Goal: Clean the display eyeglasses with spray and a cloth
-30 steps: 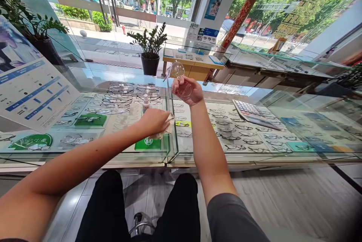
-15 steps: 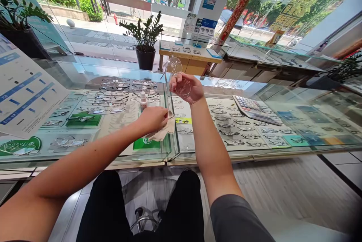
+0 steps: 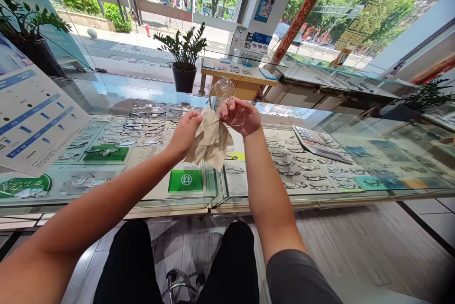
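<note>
My left hand (image 3: 188,131) pinches the edge of a beige cleaning cloth (image 3: 210,140), which hangs in loose folds above the glass counter. To its right, my right hand (image 3: 243,116) has its fingers closed round a pair of eyeglasses (image 3: 225,87) with clear lenses and a thin frame. One lens stands up above the fingers, and the other lies in front of my palm. The cloth's right side is close to the eyeglasses; whether they touch I cannot tell. Below the cloth, a green display plate (image 3: 185,180) with a white logo shows inside the counter.
Rows of spectacle frames (image 3: 144,126) fill the glass showcase (image 3: 245,193). A calculator (image 3: 320,144) lies on its top at the right, and a printed board (image 3: 33,119) stands at the left. Beyond the counter is a potted plant (image 3: 184,76). My knees are under the front edge.
My left hand has lifted the cloth off the counter and brought it up beside the eyeglasses. My right hand still holds the eyeglasses, slightly lower and further right in view. The small white bottle is now hidden.
</note>
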Demonstrator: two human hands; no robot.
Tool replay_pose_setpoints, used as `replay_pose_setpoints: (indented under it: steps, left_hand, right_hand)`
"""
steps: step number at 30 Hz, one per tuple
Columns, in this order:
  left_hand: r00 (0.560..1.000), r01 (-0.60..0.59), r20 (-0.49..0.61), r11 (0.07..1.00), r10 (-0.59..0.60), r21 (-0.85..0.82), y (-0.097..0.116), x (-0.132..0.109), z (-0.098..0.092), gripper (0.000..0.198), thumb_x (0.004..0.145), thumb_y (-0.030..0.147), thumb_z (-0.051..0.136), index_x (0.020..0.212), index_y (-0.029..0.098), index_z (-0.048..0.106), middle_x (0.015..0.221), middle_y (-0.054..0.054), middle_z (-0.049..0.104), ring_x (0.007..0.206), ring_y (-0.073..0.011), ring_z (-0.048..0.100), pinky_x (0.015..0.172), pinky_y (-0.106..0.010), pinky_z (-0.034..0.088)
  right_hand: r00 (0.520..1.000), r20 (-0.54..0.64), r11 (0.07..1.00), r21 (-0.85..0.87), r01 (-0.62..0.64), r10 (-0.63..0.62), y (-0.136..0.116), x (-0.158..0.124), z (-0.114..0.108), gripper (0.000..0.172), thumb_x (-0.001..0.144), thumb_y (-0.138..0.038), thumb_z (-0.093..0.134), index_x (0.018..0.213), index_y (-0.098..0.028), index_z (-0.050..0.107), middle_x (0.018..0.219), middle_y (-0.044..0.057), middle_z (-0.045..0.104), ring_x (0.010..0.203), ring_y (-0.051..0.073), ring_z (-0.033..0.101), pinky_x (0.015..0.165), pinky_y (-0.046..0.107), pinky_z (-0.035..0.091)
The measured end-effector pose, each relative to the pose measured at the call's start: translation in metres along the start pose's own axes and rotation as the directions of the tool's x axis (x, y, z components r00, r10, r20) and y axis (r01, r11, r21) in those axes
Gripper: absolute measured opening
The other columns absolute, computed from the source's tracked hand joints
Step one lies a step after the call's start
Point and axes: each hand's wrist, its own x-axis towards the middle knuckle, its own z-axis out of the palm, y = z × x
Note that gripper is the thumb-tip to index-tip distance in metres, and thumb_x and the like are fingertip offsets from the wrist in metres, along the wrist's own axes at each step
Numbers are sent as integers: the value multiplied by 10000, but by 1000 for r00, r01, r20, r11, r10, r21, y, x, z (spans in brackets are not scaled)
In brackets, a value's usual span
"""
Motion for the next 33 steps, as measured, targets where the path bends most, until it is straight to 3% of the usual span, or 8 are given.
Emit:
replay_pose_setpoints:
  steps: [3, 8, 12, 26, 33]
  left_hand:
    - [999, 32, -15, 992, -34, -120, 4, -2, 1, 138, 1008, 341, 569, 918, 241, 539, 763, 18, 503, 669, -158, 454, 633, -263, 434]
    - [998, 49, 45, 984, -42, -169, 4, -4, 3, 169, 1020, 391, 596, 956, 250, 529, 746, 36, 462, 620, -144, 408, 582, -248, 373]
    - [1000, 14, 28, 981, -8, -194, 4, -5, 4, 154, 1020, 368, 596, 961, 248, 519, 763, 33, 488, 630, -139, 427, 589, -244, 390]
    - [994, -107, 24, 989, 110, -101, 9, -5, -3, 187, 1029, 402, 631, 965, 255, 534, 759, 10, 549, 628, -143, 472, 588, -271, 413]
    - [995, -82, 45, 984, 90, -158, 12, -8, -2, 208, 1019, 416, 665, 987, 255, 537, 712, 28, 565, 568, -127, 470, 555, -262, 390]
  right_hand:
    - [998, 68, 999, -36, -9, 12, -2, 0, 3, 426, 946, -572, 754, 709, -245, 618, 749, 31, 634, 732, 199, 621, 705, 326, 558]
    - [994, 79, 990, -122, -66, 76, -7, -1, 11, 415, 950, -565, 747, 723, -230, 657, 786, 51, 679, 785, 203, 658, 754, 327, 579]
    - [990, 102, 986, -144, -86, 101, -9, -2, 13, 384, 919, -542, 777, 742, -213, 687, 818, 63, 718, 802, 192, 673, 757, 301, 575]
    - [988, 102, 969, -229, -92, 117, -7, 0, 15, 386, 866, -583, 837, 803, -210, 759, 901, 78, 784, 897, 212, 682, 787, 306, 542]
    - [980, 148, 939, -335, -79, 135, -14, -2, 15, 359, 879, -547, 831, 823, -192, 822, 901, 72, 792, 860, 188, 635, 798, 303, 488]
